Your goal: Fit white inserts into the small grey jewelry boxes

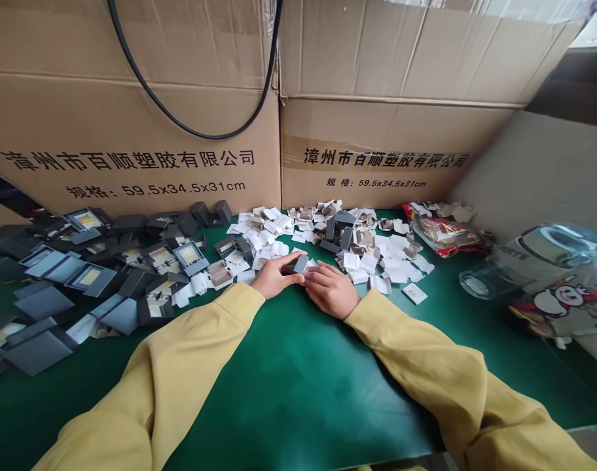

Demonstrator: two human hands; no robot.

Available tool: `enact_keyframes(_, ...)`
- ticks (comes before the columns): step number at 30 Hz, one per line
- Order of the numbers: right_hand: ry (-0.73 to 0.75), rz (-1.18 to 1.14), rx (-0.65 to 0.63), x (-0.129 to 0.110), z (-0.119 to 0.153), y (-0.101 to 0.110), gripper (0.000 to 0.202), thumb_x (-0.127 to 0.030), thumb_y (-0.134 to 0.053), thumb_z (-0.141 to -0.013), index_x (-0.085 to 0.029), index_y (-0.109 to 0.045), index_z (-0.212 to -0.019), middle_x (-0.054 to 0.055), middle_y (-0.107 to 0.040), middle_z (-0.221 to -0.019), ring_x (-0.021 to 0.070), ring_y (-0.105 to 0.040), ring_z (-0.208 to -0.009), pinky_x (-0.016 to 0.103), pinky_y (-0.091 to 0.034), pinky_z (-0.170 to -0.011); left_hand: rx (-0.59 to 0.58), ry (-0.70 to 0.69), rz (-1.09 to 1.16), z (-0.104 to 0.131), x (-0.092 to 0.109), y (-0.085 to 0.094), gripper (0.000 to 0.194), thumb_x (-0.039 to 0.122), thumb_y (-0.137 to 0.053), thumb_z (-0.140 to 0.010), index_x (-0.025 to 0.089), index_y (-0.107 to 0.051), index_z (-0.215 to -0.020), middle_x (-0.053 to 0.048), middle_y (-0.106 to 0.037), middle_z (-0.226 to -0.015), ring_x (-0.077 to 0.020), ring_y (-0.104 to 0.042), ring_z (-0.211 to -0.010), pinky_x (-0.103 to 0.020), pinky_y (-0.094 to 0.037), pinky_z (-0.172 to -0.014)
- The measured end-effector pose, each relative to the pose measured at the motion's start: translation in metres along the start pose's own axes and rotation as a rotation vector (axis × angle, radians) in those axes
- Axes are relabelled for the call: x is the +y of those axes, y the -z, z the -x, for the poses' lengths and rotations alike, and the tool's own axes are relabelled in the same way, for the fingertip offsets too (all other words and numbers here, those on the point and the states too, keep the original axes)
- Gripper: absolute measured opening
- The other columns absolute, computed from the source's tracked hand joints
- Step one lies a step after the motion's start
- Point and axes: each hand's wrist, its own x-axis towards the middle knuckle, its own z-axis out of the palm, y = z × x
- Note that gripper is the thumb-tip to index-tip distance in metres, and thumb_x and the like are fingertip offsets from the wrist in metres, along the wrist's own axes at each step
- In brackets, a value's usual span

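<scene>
My left hand (pixel 275 275) is closed around a small dark grey box (pixel 301 263), thumb on the near side. My right hand (pixel 332 286) meets it from the right, its fingers bent against a small white piece (pixel 310 264) at the box. Whether that piece is inside the box or apart from it, I cannot tell. Just beyond the hands lies a loose heap of small folded white card pieces (pixel 266 226). More dark grey boxes (pixel 338 226) sit among the card pieces.
Many dark grey boxes (pixel 131 226), several with lids raised, crowd the left of the green table (pixel 298 405). Large cardboard cartons (pixel 131 124) wall off the back, a black cable (pixel 215 136) hanging before them. A red packet (pixel 446 235) and clear bottle (pixel 519 255) stand right.
</scene>
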Motion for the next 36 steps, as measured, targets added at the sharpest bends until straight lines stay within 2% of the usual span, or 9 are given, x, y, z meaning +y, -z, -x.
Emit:
enact_keyframes(4,0.012,-0.009,-0.059,-0.003,0.005,0.003,0.034,-0.020,-0.044,-0.083,-0.014,-0.055,-0.114,0.010,-0.061,-0.109,0.0234,-0.051,-0.111,0.045,-0.037,-0.101,0.003,-0.003,0.012,-0.001,-0.004,0.000,0.066,0.037,-0.068,-0.066,0.015,-0.047,-0.125,-0.011,-0.051,-0.125,-0.0264,-0.050,-0.111,-0.038,-0.039,-0.096)
enact_keyframes(7,-0.034,-0.094,-0.058,-0.003,0.005,0.003,0.035,-0.020,-0.044,-0.082,-0.013,-0.054,-0.115,0.011,-0.059,-0.112,0.0236,-0.050,-0.113,0.044,-0.037,-0.101,0.009,-0.011,0.019,-0.001,-0.005,0.000,0.067,0.039,-0.068,-0.066,0.015,-0.048,-0.124,-0.011,-0.051,-0.126,-0.0270,-0.048,-0.113,-0.039,-0.038,-0.097)
enact_keyframes(11,-0.272,-0.326,0.072,0.002,0.000,0.002,0.025,-0.019,-0.039,-0.086,-0.020,-0.060,-0.099,0.006,-0.064,-0.100,0.0161,-0.058,-0.099,0.034,-0.047,-0.090,0.007,0.000,0.050,-0.001,-0.003,0.000,0.068,0.043,-0.067,-0.066,0.014,-0.047,-0.124,-0.012,-0.050,-0.126,-0.0262,-0.050,-0.110,-0.038,-0.040,-0.094)
enact_keyframes(14,-0.404,-0.379,0.151,0.006,-0.003,0.001,0.019,-0.023,-0.044,-0.085,-0.020,-0.061,-0.092,0.006,-0.064,-0.095,0.0163,-0.058,-0.092,0.033,-0.049,-0.083,0.010,0.005,0.043,-0.001,0.000,-0.001,0.066,0.043,-0.067,-0.064,0.014,-0.049,-0.121,-0.012,-0.052,-0.123,-0.0256,-0.051,-0.108,-0.037,-0.043,-0.091)
enact_keyframes(19,-0.325,-0.360,0.147,0.007,-0.004,-0.002,0.013,-0.029,-0.053,-0.081,-0.021,-0.062,-0.085,0.005,-0.064,-0.088,0.0178,-0.056,-0.086,0.034,-0.049,-0.077,0.015,-0.004,0.006,-0.001,0.001,-0.001,0.065,0.042,-0.068,-0.064,0.015,-0.050,-0.120,-0.012,-0.053,-0.120,-0.0243,-0.053,-0.103,-0.035,-0.045,-0.087)
enact_keyframes(24,-0.228,-0.312,0.109,0.008,-0.004,-0.005,0.014,-0.031,-0.053,-0.082,-0.021,-0.062,-0.084,0.004,-0.065,-0.082,0.0170,-0.055,-0.084,0.032,-0.047,-0.076,0.019,-0.009,-0.009,-0.002,0.001,-0.001,0.064,0.041,-0.069,-0.064,0.015,-0.050,-0.120,-0.012,-0.053,-0.121,-0.0237,-0.053,-0.104,-0.034,-0.044,-0.087)
enact_keyframes(31,-0.259,-0.138,-0.063,0.002,-0.011,0.007,0.016,-0.031,-0.050,-0.084,-0.022,-0.063,-0.078,0.003,-0.062,-0.075,0.0146,-0.052,-0.073,0.026,-0.041,-0.065,0.062,0.005,-0.056,0.000,0.003,-0.003,0.064,0.039,-0.071,-0.061,0.015,-0.053,-0.117,-0.011,-0.056,-0.118,-0.0260,-0.052,-0.104,-0.035,-0.046,-0.085)
enact_keyframes(36,-0.284,0.029,-0.121,-0.006,-0.018,0.010,0.016,-0.029,-0.050,-0.083,-0.021,-0.060,-0.074,0.004,-0.059,-0.076,0.0152,-0.048,-0.072,0.027,-0.035,-0.060,0.065,-0.003,-0.047,0.000,0.004,-0.004,0.064,0.037,-0.072,-0.060,0.015,-0.053,-0.117,-0.010,-0.056,-0.118,-0.0250,-0.055,-0.101,-0.036,-0.045,-0.087)
